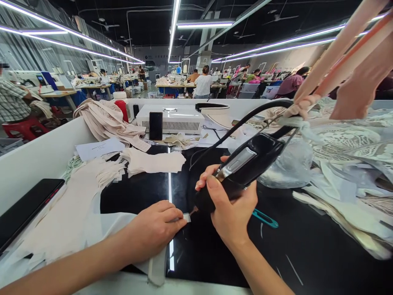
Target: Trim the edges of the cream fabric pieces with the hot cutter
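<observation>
My right hand (231, 200) is wrapped round a bulky black corded hand tool (251, 159) with a metal plate on its side. The tool tilts down to the left, its narrow tip (194, 210) close to a small white fabric piece (187, 217). On that piece press the fingertips of my left hand (161, 227), closed together against the black work surface (196, 254). Whether the tip touches the fabric I cannot tell. A pale flat strip (157, 268) comes out from under my left wrist. Behind my right hand lies a teal tool (265, 218), partly hidden.
Stacked pale fabric pieces (156, 161) and a larger pile (73, 200) lie left. Peach straps (337, 53) suspend the tool. Behind stand a phone (156, 125) and a white vented box (184, 119). Lace and plastic bags (288, 164) crowd the right. People sit further back.
</observation>
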`<state>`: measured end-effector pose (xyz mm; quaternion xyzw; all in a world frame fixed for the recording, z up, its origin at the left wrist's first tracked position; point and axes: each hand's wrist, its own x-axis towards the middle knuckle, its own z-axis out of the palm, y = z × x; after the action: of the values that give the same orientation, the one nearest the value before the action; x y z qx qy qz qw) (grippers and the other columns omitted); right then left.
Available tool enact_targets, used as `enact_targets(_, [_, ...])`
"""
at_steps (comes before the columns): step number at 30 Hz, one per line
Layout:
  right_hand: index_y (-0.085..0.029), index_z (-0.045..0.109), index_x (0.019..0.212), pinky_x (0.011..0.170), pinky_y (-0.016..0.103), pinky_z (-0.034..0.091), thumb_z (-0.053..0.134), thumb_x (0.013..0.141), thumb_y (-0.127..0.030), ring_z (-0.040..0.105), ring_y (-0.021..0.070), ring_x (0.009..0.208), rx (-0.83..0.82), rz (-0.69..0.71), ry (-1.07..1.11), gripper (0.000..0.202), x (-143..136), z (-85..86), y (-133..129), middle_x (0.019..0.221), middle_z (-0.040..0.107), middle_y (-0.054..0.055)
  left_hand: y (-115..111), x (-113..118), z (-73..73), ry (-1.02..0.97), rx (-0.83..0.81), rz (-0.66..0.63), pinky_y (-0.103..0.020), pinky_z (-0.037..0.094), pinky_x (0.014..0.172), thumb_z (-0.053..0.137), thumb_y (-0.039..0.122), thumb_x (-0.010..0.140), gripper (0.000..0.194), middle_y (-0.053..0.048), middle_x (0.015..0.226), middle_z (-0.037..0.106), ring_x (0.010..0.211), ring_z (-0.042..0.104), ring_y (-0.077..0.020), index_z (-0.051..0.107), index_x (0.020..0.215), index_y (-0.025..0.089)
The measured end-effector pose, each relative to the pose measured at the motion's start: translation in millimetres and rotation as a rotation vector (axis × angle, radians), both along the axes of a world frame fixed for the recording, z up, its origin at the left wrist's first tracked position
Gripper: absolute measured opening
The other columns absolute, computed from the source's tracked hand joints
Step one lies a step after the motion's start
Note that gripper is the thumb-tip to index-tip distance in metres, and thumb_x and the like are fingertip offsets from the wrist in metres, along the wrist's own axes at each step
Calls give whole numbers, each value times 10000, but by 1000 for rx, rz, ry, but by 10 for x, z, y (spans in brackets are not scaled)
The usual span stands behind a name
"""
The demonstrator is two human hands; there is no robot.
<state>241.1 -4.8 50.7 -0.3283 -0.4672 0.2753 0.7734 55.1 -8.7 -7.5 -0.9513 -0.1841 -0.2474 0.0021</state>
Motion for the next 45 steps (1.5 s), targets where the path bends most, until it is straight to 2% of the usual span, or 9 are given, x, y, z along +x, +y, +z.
enact_targets(6, [-291, 634, 1024, 531, 246, 597, 840, 814, -178, 668, 116, 567, 14, 7, 15, 315, -5, 13, 0, 772, 726, -92, 4, 2, -30, -5, -36, -20, -363, 585, 1096, 532, 13, 1040, 307, -92, 1231, 783, 1102, 732, -202, 699, 1267, 136])
enact_targets(22, [-281, 627, 1044, 542, 254, 602, 882, 813, -255, 671, 120, 567, 20, -53, 32, 344, 41, 20, 8, 791, 719, -83, -9, 16, 30, -17, -64, -25, -355, 605, 1051, 472, 4, 1060, 320, -103, 1225, 789, 1066, 744, -207, 707, 1242, 122])
enact_targets(28, [-289, 622, 1034, 528, 260, 591, 862, 810, -228, 661, 121, 558, 14, -39, 24, 334, 15, 22, -4, 778, 717, -86, -20, 9, 15, -32, -64, -35, -357, 614, 1046, 500, -27, 1018, 334, -107, 1231, 790, 1064, 749, -215, 708, 1236, 117])
enact_targets(45, [-289, 621, 992, 498, 263, 574, 827, 810, -187, 655, 124, 531, 21, -51, -3, 293, -11, 18, -7, 752, 718, -84, -16, 10, 24, -46, -55, -30, -358, 611, 1056, 474, 7, 1055, 319, -103, 1213, 795, 1061, 748, -220, 710, 1241, 115])
